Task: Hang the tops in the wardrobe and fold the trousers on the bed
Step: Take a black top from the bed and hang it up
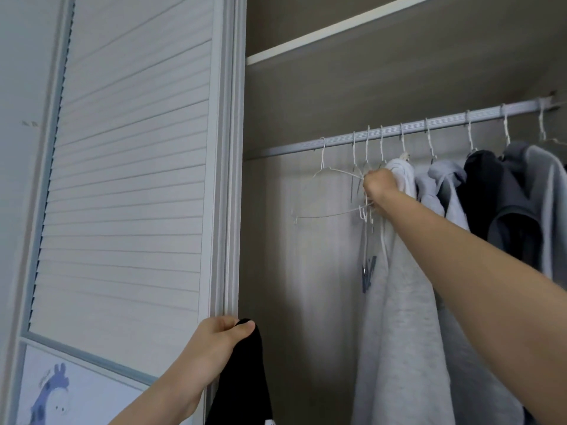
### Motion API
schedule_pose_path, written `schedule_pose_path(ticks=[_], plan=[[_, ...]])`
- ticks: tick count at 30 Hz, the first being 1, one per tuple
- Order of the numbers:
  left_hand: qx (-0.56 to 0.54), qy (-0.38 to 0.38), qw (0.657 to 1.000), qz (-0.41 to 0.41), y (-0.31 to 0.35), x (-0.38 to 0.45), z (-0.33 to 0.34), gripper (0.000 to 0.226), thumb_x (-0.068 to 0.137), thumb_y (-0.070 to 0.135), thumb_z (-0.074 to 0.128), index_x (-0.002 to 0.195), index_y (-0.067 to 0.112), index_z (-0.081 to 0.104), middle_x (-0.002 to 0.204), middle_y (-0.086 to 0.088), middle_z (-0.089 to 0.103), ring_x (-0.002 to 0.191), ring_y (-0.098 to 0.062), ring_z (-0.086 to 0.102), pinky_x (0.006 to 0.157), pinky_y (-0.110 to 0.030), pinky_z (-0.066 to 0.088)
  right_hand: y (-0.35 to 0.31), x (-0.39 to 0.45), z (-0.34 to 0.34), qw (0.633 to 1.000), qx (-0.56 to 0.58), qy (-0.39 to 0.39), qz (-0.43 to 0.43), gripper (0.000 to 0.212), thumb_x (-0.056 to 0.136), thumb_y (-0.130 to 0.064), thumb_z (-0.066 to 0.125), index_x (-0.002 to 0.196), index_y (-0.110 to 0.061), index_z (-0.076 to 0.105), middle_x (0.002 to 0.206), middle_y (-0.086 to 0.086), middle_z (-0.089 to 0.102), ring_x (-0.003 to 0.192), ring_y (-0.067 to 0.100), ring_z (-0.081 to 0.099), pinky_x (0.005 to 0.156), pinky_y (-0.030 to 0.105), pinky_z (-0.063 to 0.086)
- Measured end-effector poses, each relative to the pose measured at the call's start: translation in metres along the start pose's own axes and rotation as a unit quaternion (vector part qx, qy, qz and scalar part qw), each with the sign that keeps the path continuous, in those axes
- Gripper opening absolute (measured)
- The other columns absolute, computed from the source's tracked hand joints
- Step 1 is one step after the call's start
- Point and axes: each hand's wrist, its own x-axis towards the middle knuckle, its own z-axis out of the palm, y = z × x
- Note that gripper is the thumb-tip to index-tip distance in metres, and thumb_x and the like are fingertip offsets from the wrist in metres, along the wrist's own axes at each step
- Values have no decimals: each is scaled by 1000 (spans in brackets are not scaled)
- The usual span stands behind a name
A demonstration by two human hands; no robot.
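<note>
Right hand (380, 182) is up at the wardrobe rail (399, 130), fingers curled tight around a bunch of bare white wire hangers (331, 191) that hang off the rail near its left end. One of those hangers sticks out to the left, tilted. Just right of that hand hangs a light grey hoodie (408, 302), then another pale grey top (441, 185), a black one (484, 185) and a dark grey one (518, 216) further along (all on hangers on the same rail). Left hand (217, 342) is down low by the edge of the slatted wardrobe door (132, 179), fingers and thumb pinching a black top (245, 378) that dangles straight down, not on a hanger yet. A wooden shelf (337, 29) runs above the rail.
</note>
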Motion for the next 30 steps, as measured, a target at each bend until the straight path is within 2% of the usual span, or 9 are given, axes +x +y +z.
schedule_pose_path(ticks=[5,8,13,15,19,21,24,27,30], plan=[[-4,6,1000,-3,1,-2,2,27,95,25,62,76,7,70,56,1,63,59,-16,66,59,-25,47,2,-13,-5,996,23,71,-57,37,101,-12,31,128,7,48,131,24,51,121,36,47,97,35,38],[-7,3,1000,1,2,-4,5,25,95,26,62,82,6,72,63,-1,69,68,-19,71,66,-27,51,13,-37,-3,992,47,90,-75,34,101,-14,32,123,7,46,124,25,51,116,36,49,88,35,37],[2,7,1000,15,4,-3,13,25,93,29,64,88,7,74,79,-9,75,79,-23,74,83,-35,55,39,-79,-10,982,88,98,-134,29,103,-17,33,115,3,50,97,11,52,89,25,52,70,20,32],[4,8,1000,24,7,0,17,26,93,29,64,87,6,73,83,-12,75,80,-24,73,85,-36,54,47,-96,-14,981,116,81,-136,29,104,-19,31,119,-2,48,102,6,54,89,18,51,75,22,37],[5,13,999,29,8,7,27,27,93,30,65,89,4,72,88,-13,75,84,-25,73,92,-38,52,56,-115,-16,973,168,70,-142,26,103,-16,30,121,-9,47,119,2,58,106,18,55,97,35,43],[11,13,999,34,7,11,33,32,93,30,65,95,-1,71,90,-17,74,86,-29,72,92,-40,52,57,-120,-18,970,193,60,-137,24,103,-17,30,118,-11,47,120,4,60,106,19,56,96,37,44],[8,4,999,32,4,16,38,35,92,32,65,93,-2,70,89,-20,72,87,-33,72,95,-44,50,53,-125,-26,971,186,44,-142,24,103,-16,29,118,-10,47,118,1,58,103,17,56,92,28,43],[2,-5,999,41,3,20,43,32,92,31,66,79,3,72,73,-13,72,78,-33,71,85,-41,51,40,-127,-36,972,180,44,-144,26,103,-17,28,121,-10,46,118,2,58,93,11,53,84,27,43],[-6,-6,999,50,5,21,45,36,92,30,65,86,-6,68,76,-19,70,83,-39,70,82,-41,51,26,-139,-46,968,209,34,-136,24,103,-20,30,117,-13,47,115,0,61,82,12,55,76,24,45]])
